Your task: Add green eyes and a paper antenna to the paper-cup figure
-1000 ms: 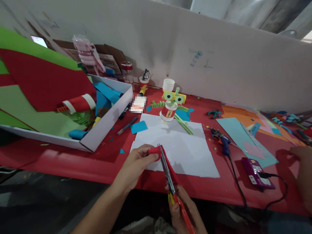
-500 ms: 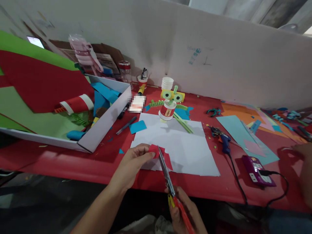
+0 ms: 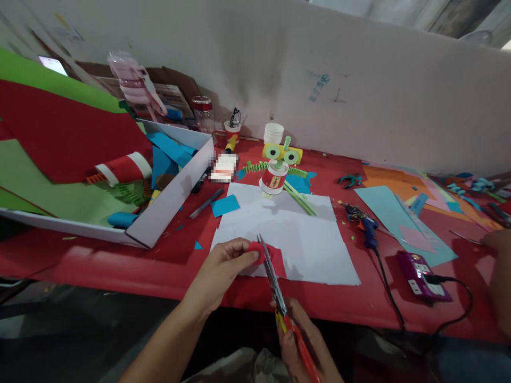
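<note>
Between thumb and fingers, my left hand (image 3: 227, 268) pinches a piece of red paper (image 3: 275, 259) over the near edge of some white sheets (image 3: 303, 234). My right hand (image 3: 301, 338) is wrapped round the red and yellow handles of a pair of scissors (image 3: 275, 284). The blades are slightly parted and lie across the red paper, just right of my left thumb. Beyond the sheets stands a paper-cup figure (image 3: 274, 178) with green coiled arms and round eyes on a yellow strip.
A white box (image 3: 171, 197) holding coloured paper is at the left. On the right lie a blue glue gun (image 3: 369, 231), a purple power socket (image 3: 421, 276) and light blue paper (image 3: 399, 223). Another person's hand (image 3: 497, 247) rests at the right edge.
The red paper has turned and shifted slightly right in my left hand. The scissor blades have opened a little. At the right edge, the other person's hand has moved up, with a thin stick by it.
</note>
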{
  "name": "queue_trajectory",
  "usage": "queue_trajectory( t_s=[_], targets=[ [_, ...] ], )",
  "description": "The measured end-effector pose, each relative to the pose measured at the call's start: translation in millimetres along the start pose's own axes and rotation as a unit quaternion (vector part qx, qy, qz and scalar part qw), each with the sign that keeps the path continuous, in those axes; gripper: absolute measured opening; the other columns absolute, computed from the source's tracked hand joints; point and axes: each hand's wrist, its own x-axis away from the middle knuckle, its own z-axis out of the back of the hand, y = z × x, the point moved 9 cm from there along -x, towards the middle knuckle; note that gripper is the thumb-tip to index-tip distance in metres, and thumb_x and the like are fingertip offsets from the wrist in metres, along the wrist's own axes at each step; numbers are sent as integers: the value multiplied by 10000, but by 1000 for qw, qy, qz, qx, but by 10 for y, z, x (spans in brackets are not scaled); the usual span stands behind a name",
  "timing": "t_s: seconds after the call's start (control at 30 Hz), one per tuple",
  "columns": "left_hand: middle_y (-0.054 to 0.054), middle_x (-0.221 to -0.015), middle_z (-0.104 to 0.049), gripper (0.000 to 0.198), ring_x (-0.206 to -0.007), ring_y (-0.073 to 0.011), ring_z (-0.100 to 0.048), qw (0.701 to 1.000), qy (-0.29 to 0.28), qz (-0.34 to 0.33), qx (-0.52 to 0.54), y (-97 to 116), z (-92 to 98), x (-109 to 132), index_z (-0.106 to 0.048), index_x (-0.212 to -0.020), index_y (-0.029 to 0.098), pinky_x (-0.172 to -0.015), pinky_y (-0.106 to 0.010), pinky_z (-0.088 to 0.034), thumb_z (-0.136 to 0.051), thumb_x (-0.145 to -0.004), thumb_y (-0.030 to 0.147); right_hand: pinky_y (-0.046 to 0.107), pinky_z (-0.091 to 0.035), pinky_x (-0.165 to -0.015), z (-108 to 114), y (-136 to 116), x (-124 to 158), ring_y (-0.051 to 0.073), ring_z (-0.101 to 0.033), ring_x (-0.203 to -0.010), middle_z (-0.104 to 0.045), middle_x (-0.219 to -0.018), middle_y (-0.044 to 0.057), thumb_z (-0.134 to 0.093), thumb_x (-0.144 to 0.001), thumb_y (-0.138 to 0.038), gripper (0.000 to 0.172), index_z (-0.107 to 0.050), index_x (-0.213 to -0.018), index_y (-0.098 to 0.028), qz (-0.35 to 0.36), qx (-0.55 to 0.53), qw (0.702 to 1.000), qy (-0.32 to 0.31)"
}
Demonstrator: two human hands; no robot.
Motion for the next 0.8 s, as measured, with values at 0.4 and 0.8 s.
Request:
queue_trajectory(
  t_s=[0.4,0.8],
  targets=[
    [-25,-716,-667,133,-690,-147,-571,1000,3,4,-5,-15,45,-4,-694,-674,176,-670,-243,-421,-725,-671,305,282,-553,-691,-21,11,-91,216,-640,-830,-674,-1012,96,-611,-774,-602,557,-598,-1213,-260,-10,-15,998,-55],
    [19,-630,-589,154,-602,-97,-500,999,34,9,22,-40,155,-42,-631,-618,173,-589,-206,-377,-758,-645,256,248,-483,-555,-102,-68,-194,141,-521,-580,-609,-785,37,-583,-754,-663,584,-646,-1124,-216,8,43,992,-115]
  ],
)
